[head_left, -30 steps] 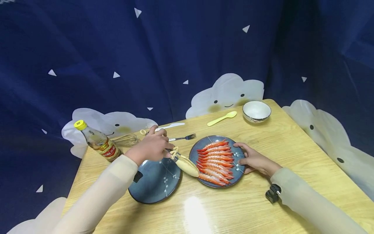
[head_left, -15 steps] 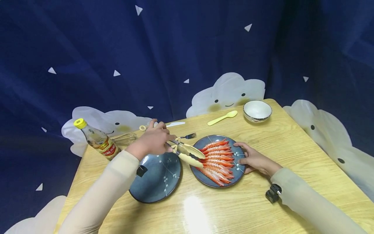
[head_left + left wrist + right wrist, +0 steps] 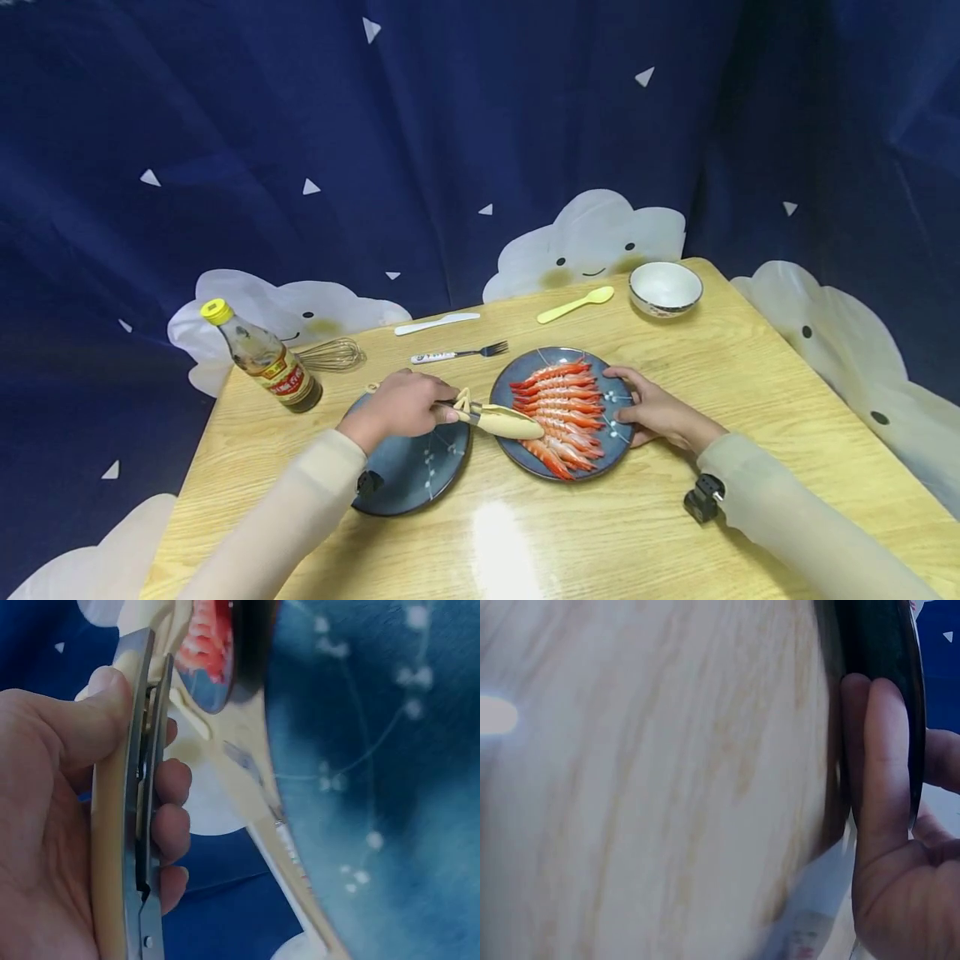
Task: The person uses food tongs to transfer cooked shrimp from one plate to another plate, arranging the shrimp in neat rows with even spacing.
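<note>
My left hand (image 3: 405, 404) holds a pair of cream-tipped tongs (image 3: 504, 422), thumb on one arm and fingers curled round the other, as the left wrist view shows. The tong heads are pressed together over the left part of a dark blue plate (image 3: 536, 361). Several red-and-white shrimp (image 3: 562, 406) lie on it in a fanned row. The tong tips meet the lower shrimp; whether one is pinched cannot be told. My right hand (image 3: 663, 412) grips the right rim of that plate, thumb on top and fingers underneath. A second dark blue plate (image 3: 420, 483) lies under my left hand, partly hidden.
A yellow-capped sauce bottle (image 3: 270, 362) and a whisk (image 3: 333, 356) stand and lie at the left. Behind the plates are a white knife (image 3: 437, 323), a fork (image 3: 461, 352) and a yellow spoon (image 3: 573, 306). A white bowl (image 3: 665, 287) sits at the back right.
The tongs opened about half a second ago and are now squeezed together again. My left hand has shifted a little right and down, towards the lower shrimp. The right hand keeps its place.
</note>
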Available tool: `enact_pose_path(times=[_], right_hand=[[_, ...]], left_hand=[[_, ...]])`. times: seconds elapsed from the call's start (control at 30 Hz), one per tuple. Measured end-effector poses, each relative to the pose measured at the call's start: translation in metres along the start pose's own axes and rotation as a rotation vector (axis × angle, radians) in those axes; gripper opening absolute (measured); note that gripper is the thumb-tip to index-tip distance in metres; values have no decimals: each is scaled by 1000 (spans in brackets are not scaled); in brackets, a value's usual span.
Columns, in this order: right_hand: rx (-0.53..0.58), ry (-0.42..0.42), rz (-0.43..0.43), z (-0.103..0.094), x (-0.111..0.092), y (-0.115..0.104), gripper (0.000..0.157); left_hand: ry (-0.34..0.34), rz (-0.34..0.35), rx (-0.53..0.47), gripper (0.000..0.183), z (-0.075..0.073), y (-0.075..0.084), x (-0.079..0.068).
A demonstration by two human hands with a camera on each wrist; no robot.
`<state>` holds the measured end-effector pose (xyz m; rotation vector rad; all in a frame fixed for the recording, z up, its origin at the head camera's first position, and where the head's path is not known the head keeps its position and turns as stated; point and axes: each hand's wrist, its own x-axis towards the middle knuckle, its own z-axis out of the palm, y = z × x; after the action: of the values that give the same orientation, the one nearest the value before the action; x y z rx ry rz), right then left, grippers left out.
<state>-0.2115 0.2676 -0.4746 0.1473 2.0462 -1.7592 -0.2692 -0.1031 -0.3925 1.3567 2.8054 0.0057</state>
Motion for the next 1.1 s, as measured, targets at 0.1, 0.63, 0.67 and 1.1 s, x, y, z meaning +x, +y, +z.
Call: enact_pose_path(times=[0.1,0.63,0.67,1.1], right_hand=[[10,-11,-4,2,0,-1,70],[-31,1,5,-1,7,2,70],[-33,1,9,-2,6,3,70],[-52,-7,10,-6,7,3,70]], left_hand=[[31,-25,-30,18,4,-1,-7],[436,-532,-131,46,-8,-24,-131],[455,-577,-136,43,-4,-26,-141],[284,-1108,-231,87,57,-35,-238]])
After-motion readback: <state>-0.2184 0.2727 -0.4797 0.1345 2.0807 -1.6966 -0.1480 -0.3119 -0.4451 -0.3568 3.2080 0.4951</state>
